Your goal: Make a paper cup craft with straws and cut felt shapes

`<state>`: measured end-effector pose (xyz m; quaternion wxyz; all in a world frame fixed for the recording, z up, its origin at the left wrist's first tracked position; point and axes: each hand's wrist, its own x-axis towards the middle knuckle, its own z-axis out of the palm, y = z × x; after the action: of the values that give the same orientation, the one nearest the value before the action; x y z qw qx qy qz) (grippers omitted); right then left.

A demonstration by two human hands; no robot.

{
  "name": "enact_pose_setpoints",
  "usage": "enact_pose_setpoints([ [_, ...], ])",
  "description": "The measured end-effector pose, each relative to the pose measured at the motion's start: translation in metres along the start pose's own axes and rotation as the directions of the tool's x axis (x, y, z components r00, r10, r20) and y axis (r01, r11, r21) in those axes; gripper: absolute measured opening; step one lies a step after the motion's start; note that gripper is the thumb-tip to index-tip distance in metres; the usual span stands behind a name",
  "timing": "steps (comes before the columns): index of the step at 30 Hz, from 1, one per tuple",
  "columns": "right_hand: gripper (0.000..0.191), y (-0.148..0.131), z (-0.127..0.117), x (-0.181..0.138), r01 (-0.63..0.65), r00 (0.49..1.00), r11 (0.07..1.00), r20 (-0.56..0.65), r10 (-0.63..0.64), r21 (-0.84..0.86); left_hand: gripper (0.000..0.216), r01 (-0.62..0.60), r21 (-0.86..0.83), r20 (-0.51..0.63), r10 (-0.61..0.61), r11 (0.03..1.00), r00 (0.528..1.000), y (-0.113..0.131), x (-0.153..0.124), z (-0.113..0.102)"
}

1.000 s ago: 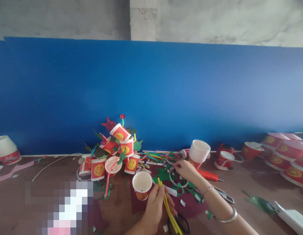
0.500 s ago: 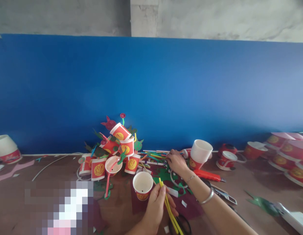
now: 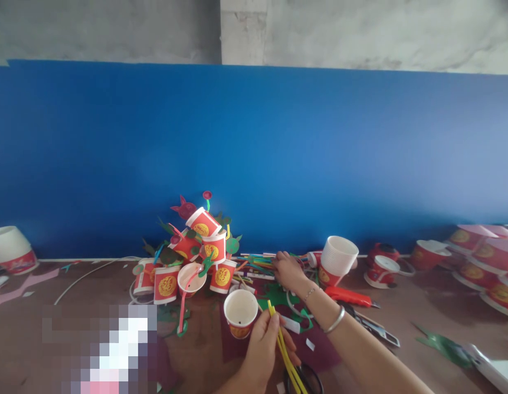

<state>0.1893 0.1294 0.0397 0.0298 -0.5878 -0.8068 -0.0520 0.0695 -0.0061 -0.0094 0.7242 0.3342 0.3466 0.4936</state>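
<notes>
My left hand (image 3: 262,345) is closed around several yellow drinking straws (image 3: 290,364), which slant down to the bottom edge. Just left of its fingers stands an upright paper cup (image 3: 240,309) with a small dark hole inside. Farther back, my right hand (image 3: 288,269) bends its fingers down into a pile of coloured straws (image 3: 260,261) by the blue wall; what its fingertips pinch, if anything, is hidden. Left of the pile rises a stack of red-and-white paper cups (image 3: 212,247) decorated with paper cutouts and straws.
A nested stack of paper cups (image 3: 338,260), a red utility knife (image 3: 349,296) and scissors (image 3: 442,346) lie to the right. Black-handled scissors (image 3: 315,380) sit near my left hand. Green and maroon paper scraps (image 3: 323,355) cover the middle. The blue panel (image 3: 254,153) borders the table's back.
My right hand has shifted slightly left over the straw pile. My left hand keeps hold of the yellow straws. The whole view has moved a little.
</notes>
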Motion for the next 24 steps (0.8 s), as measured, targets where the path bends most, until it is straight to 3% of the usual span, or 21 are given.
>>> enact_pose_setpoints([
  [3, 0.029, -0.005, 0.002, -0.01, -0.063, 0.997, 0.998, -0.04, 0.064, 0.028, 0.053, -0.005, 0.021, 0.017, 0.004, 1.0, 1.0, 0.002, 0.0, 0.0],
  [8, 0.034, 0.005, -0.001, -0.023, -0.316, 0.944, 0.948, -0.094, 0.318, 0.033, 0.053, -0.022, 0.027, 0.022, 0.021, 0.999, 1.0, 0.006, -0.003, 0.0],
  [13, 0.034, 0.028, -0.004, -0.027, -0.472, 0.881, 0.881, -0.018, 0.472, 0.0, 0.052, -0.01, 0.041, 0.02, 0.009, 0.999, 1.0, 0.005, -0.002, 0.0],
  [24, 0.039, 0.023, -0.032, -0.024, -0.287, 0.951, 0.957, 0.109, 0.29, -0.048, 0.053, 0.001, 0.004, -0.004, -0.001, 1.0, 1.0, 0.001, -0.003, 0.001],
])
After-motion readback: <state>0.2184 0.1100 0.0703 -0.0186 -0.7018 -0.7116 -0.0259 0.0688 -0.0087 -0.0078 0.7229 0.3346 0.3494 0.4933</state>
